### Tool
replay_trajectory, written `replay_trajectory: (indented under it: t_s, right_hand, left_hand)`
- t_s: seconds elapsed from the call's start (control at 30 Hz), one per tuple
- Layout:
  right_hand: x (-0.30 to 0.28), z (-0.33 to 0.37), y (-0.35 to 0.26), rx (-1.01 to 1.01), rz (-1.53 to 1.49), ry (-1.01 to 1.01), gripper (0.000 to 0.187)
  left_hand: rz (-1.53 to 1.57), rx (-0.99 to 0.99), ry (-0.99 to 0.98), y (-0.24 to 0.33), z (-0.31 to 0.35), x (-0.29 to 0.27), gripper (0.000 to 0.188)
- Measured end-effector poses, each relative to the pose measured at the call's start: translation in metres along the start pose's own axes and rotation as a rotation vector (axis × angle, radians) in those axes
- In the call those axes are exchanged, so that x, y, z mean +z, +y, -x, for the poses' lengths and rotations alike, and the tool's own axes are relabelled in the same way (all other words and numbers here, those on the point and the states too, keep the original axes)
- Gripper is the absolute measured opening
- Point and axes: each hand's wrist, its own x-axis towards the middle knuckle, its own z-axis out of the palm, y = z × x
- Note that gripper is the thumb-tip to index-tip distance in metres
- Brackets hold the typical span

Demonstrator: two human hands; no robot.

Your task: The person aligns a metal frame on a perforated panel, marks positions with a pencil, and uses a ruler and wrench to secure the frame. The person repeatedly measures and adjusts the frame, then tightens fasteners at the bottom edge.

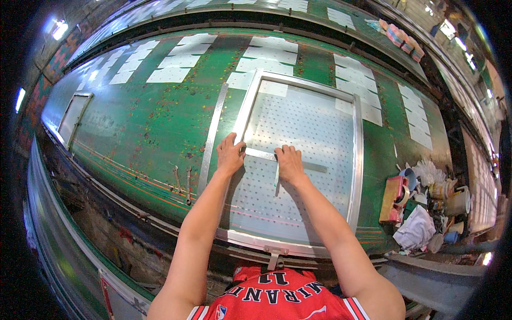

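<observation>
A screen-printing frame (358, 160) with silvery metal rails lies on the green table in front of me. Its pale mesh (314, 208) carries rows of small dark marks. Across the mesh, near the left rail, runs a flat metal ruler (260, 153). My left hand (231, 156) rests at the left rail, its fingers bent and pinching the ruler's left end. Further right, my right hand (290, 164) has its fingers curled down on the ruler. A thin upright strip (277, 184) shows below the right fingers; whether it joins the ruler I cannot tell.
The long green table (138, 114) bears rows of white sheets (181, 58). A long metal bar (213, 138) lies left of the frame, near two wrenches (188, 186). A smaller frame (73, 120) sits far left. At right are a red box (393, 200), white cloth (415, 229) and containers (457, 202).
</observation>
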Motion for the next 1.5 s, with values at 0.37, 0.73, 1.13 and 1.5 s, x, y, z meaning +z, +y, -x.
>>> replay_trajectory:
  t_s: [0.37, 0.73, 1.13, 1.5]
  right_hand:
    - [-0.004, -0.006, 0.001, 0.026, 0.066, -0.159, 0.026]
    - [-0.007, 0.007, -0.008, 0.067, 0.059, -0.212, 0.031]
    - [-0.003, 0.032, -0.014, 0.051, 0.087, 0.074, 0.022]
    - [-0.031, 0.040, -0.016, 0.201, 0.117, 0.052, 0.019]
  left_hand:
    - [0.018, -0.038, -0.052, 0.002, 0.002, 0.002, 0.026]
    - [-0.036, -0.043, -0.171, 0.007, 0.000, -0.004, 0.025]
    - [-0.047, -0.040, -0.309, 0.005, -0.008, -0.008, 0.025]
    - [0.281, 0.108, 0.127, 0.020, 0.020, -0.024, 0.037]
